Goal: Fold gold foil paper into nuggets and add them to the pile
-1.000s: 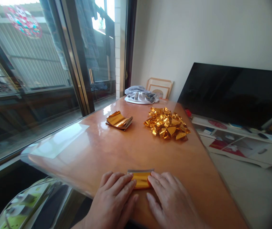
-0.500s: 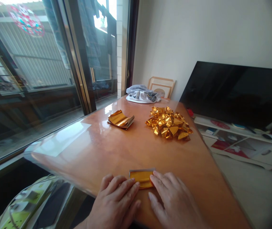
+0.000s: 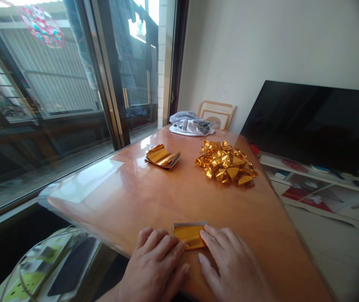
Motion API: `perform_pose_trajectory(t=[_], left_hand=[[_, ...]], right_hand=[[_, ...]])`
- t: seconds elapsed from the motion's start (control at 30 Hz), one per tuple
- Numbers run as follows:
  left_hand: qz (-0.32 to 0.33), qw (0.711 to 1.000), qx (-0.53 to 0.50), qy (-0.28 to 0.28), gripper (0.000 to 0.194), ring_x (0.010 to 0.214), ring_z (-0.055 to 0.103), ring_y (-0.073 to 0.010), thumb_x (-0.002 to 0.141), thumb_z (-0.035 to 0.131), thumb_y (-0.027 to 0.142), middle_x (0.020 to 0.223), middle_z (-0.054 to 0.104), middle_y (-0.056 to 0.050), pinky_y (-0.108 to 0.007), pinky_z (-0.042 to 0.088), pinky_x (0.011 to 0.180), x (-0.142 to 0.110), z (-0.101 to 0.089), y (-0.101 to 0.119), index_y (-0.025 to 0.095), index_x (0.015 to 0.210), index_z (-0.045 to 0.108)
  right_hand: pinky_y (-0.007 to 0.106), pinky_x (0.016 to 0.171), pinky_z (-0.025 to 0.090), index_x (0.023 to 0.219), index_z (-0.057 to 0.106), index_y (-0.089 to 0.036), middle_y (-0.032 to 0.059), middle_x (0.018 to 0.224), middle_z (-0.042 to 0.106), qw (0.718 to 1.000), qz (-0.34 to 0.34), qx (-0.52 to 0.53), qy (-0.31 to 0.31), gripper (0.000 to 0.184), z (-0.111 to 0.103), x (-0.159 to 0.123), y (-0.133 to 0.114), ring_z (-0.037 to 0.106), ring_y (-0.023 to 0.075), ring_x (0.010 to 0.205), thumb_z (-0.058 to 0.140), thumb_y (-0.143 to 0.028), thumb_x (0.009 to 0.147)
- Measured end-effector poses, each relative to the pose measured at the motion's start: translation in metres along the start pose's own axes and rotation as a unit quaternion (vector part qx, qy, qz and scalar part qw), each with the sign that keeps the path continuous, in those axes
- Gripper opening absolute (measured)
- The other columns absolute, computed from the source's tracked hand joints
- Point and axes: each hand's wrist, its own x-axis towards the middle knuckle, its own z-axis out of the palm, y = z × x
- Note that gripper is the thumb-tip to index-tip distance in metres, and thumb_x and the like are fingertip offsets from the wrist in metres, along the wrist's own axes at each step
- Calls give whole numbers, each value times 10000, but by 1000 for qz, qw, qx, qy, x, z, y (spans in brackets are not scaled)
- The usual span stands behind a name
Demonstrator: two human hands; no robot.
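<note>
Two spread hands, left hand (image 3: 154,262) and right hand (image 3: 229,264), press folded gold foil (image 3: 189,235) onto the tabletop (image 3: 129,197).

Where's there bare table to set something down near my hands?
Bare tabletop lies between your left hand, right hand and foil sheet, and the foil stack and crumpled foil heap. The far end, by the cloth bundle, is crowded.

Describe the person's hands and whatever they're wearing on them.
The left hand and the right hand are both bare. No glove, ring, watch, bracelet or cable shows on either, and no sleeve appears before the arms run out of the bottom of the view.
</note>
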Motion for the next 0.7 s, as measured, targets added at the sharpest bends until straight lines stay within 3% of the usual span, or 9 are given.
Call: perform_pose_trajectory(t=[0.23,0.7], left_hand=[[7,999,36,13,260,1094,609,-244,922,606,421,1214,724,7,-411,383,948,0,1,0,287,1130,685],[-31,999,14,-11,355,1031,607,-220,914,593,517,1127,739,42,-401,339,950,3,2,1,317,1197,670]], right_hand=[[413,883,483,1183,685,-215,65,1197,707,1000,9,4,-13,343,-1,0,0,602,259,983,597,-231,851],[445,919,496,1248,667,-221,68,1240,695,998,30,2,-50,388,-5,2,-1,600,269,1007,611,-259,867]])
